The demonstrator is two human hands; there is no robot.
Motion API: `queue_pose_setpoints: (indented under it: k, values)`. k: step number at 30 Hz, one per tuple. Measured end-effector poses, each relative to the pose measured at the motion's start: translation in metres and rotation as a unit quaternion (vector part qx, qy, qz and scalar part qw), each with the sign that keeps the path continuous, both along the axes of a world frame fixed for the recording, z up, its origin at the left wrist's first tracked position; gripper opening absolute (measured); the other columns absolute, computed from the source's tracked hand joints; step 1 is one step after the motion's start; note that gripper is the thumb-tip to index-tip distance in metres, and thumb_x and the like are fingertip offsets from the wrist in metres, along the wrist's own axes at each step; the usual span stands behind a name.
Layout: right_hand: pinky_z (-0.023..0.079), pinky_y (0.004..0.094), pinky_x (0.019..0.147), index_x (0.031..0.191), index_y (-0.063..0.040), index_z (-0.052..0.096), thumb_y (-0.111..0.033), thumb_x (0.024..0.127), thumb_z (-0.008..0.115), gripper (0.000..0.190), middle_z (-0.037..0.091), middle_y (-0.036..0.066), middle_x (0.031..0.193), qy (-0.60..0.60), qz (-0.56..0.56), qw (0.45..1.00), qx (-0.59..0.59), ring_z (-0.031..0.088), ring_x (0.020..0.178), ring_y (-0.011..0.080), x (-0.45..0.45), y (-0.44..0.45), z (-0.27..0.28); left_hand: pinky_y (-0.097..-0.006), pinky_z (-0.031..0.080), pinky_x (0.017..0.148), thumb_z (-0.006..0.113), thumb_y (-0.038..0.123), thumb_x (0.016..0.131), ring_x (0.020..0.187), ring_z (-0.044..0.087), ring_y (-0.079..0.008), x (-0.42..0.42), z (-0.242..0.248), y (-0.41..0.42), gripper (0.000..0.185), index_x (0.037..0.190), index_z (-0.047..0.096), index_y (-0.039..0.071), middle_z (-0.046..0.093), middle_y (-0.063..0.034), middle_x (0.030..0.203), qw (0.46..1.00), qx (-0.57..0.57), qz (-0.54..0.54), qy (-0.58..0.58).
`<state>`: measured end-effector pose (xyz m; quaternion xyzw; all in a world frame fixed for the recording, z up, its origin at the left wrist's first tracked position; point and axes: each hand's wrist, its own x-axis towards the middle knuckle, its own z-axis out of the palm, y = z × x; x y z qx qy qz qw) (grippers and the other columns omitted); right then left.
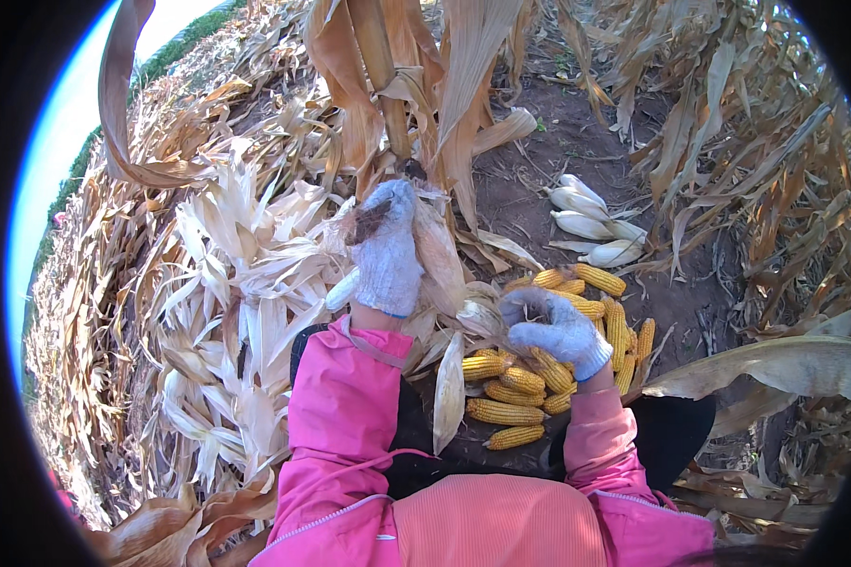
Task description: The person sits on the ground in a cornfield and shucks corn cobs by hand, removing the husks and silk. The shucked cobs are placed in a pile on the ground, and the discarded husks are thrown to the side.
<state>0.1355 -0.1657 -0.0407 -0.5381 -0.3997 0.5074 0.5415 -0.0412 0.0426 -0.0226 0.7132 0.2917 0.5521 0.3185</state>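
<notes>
My left hand (pixel 390 248), in a whitish work glove, is raised with a tuft of brown corn silk (pixel 370 221) at its fingers; its grip is partly hidden. A dry husked ear (pixel 440 259) lies along its right side. My right hand (pixel 557 326), gloved too, is curled above the pile with its fingers apart, a few silk strands at the palm. Yellow corn cobs (pixel 507 413) without husks lie in a heap below and around it. Pale husk (pixel 481 312) lies between the hands, and a loose husk piece or unhusked ear (pixel 449 393) lies near my lap.
Several ears in white husks (pixel 585 220) lie on bare soil beyond the cobs. A big pile of pale husks (pixel 234 283) spreads at left. Dry corn stalks (pixel 379 64) stand in front, more at right (pixel 737 142). A long dry leaf (pixel 773 365) juts in from the right.
</notes>
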Motion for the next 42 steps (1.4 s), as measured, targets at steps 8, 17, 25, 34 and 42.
queue_pose_setpoints:
  k: [8,17,25,34,42]
  values:
    - [0.051,0.0267,0.090,0.119,-0.002,0.066,-0.003,0.088,0.073,0.031,0.070,0.004,0.109,-0.035,-0.273,0.943,0.186,0.062,0.101,0.0096,-0.036,0.025,0.031,-0.0366,0.054,0.099,0.058,0.021,0.097,0.108,0.065,-0.0244,0.036,-0.014,-0.054,0.035,0.121,0.058,-0.005,0.066,-0.0161,0.119,0.925,-0.194,-0.301,-0.130]
    - [0.053,0.0250,0.083,0.108,-0.002,0.069,-0.004,0.089,0.072,0.019,0.072,0.003,0.102,0.070,-0.273,0.947,0.156,0.065,0.091,0.0092,-0.033,0.023,0.031,-0.0311,0.057,0.088,0.054,0.006,0.097,0.100,0.068,-0.0179,0.045,-0.008,-0.078,0.022,0.115,0.065,-0.001,0.069,-0.0127,0.112,0.772,-0.412,-0.425,-0.233]
    - [0.053,0.0273,0.076,0.104,-0.002,0.068,-0.004,0.089,0.071,0.015,0.069,0.003,0.094,-0.027,-0.268,0.952,0.148,0.063,0.086,0.0097,-0.027,0.021,0.036,-0.0331,0.055,0.093,0.049,0.017,0.101,0.105,0.067,-0.0222,0.049,-0.014,-0.073,0.029,0.114,0.065,-0.003,0.070,-0.0133,0.113,0.821,-0.370,-0.405,-0.158]
    - [0.052,0.0354,0.081,0.097,-0.006,0.067,-0.012,0.078,0.080,0.024,0.064,0.010,0.094,-0.282,-0.193,0.905,0.252,0.064,0.087,0.0239,-0.040,0.013,0.031,-0.0303,0.050,0.092,0.062,0.009,0.099,0.104,0.062,-0.0147,0.027,-0.006,-0.056,0.016,0.113,0.064,0.002,0.065,-0.0060,0.112,0.938,-0.262,-0.221,-0.055]
    - [0.054,0.0430,0.071,0.098,-0.011,0.073,-0.035,0.078,0.077,0.032,0.070,0.016,0.087,-0.494,0.208,0.844,-0.012,0.069,0.083,0.0332,-0.050,-0.005,0.003,-0.0296,0.049,0.085,0.044,0.024,0.107,0.093,0.062,-0.0161,-0.007,0.034,0.020,0.032,0.102,0.068,0.003,0.070,-0.0066,0.097,0.920,-0.278,-0.162,-0.222]
